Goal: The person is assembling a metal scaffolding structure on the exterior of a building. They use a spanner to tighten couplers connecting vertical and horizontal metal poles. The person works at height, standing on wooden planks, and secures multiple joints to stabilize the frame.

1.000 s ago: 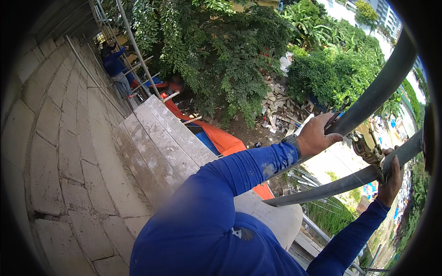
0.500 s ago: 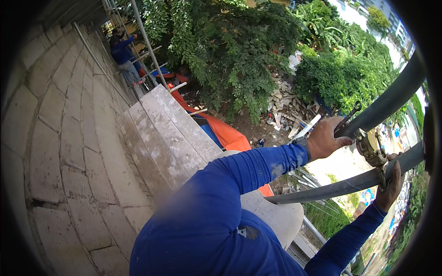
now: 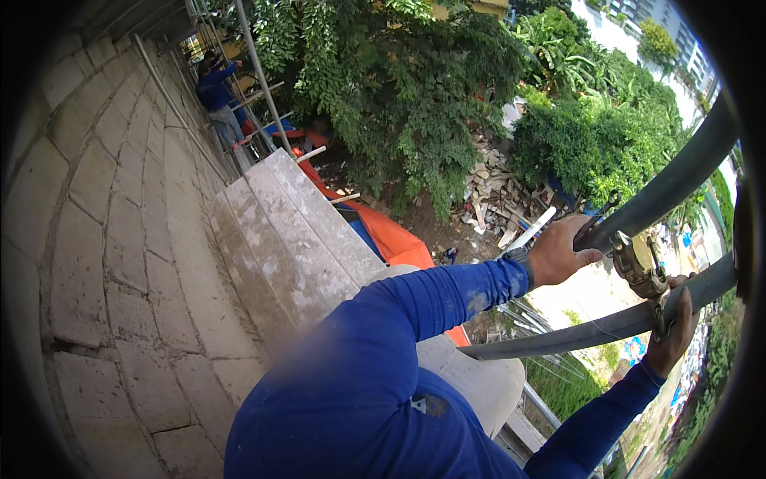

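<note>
Two dark grey scaffold tubes cross the right side, an upper tube [image 3: 678,180] and a lower tube [image 3: 558,335]. Between them sits a brass-coloured scaffold coupler [image 3: 637,267], its lower jaw against the lower tube. My left hand [image 3: 558,251], wearing a wristwatch [image 3: 520,259], is closed round the upper tube. A dark wrench [image 3: 605,207] sticks out past its fingers, its ring end upward. My right hand [image 3: 677,335] wraps the lower tube from below, beside the coupler, fingertips showing above. Part of its grip is hidden behind the tube.
Grey planks [image 3: 295,219] form a platform left of my arm, beside a block wall [image 3: 128,263]. A person [image 3: 215,96] in blue stands farther along the scaffold. Far below lie an orange tarp [image 3: 391,231], rubble [image 3: 495,188] and trees [image 3: 399,96].
My left hand and the wrench have shifted slightly left and down. The coupler's upper part has tilted a little. My right hand keeps its hold on the lower tube.
</note>
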Tool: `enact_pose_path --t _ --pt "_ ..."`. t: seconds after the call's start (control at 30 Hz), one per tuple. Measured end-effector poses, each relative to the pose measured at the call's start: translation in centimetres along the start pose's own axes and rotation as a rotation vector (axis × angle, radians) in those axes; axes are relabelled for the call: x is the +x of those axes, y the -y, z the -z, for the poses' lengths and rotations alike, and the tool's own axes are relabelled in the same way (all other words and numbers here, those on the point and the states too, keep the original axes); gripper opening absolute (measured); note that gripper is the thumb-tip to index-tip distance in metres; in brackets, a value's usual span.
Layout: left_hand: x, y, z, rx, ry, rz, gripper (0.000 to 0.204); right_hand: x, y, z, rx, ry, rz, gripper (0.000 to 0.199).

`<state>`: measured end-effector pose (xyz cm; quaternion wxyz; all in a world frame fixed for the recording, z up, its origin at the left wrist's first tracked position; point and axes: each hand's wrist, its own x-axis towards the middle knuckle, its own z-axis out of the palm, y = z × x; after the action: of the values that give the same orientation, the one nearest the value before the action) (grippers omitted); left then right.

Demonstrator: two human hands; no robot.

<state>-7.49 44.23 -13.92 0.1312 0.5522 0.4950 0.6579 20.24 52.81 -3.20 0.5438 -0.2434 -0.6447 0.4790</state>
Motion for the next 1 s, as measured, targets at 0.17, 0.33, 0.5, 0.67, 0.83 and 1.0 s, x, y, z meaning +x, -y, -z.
enact_pose_path --t 0.17,0.33,0.5,0.67,0.83,1.0 --pt "-0.5 0.4 0.4 -0.008 0.036 0.030 0.056 -0.3 0.5 -0.5 -0.016 0.073 0.030 0.047" --pt "-1.5 1.9 -0.3 0.024 0.019 0.094 0.055 -0.4 0.6 -1.0 -0.058 0.068 0.069 0.047" --pt "-2.3 2.1 0.5 -0.047 0.051 0.123 0.057 -0.5 0.3 -2.5 -0.027 0.067 0.037 0.043" --pt "-2.5 1.8 0.2 -0.045 0.062 0.144 0.059 -0.5 0.9 -2.7 -0.042 0.089 0.039 0.041" --pt "-2.0 2.4 0.5 -0.085 0.106 0.097 0.064 -1.0 1.7 -4.4 -0.050 0.078 0.075 0.041" --pt "-1.8 3.8 1.5 0.088 0.126 0.108 0.069 -1.2 1.2 -6.8 0.060 0.146 0.089 0.044"
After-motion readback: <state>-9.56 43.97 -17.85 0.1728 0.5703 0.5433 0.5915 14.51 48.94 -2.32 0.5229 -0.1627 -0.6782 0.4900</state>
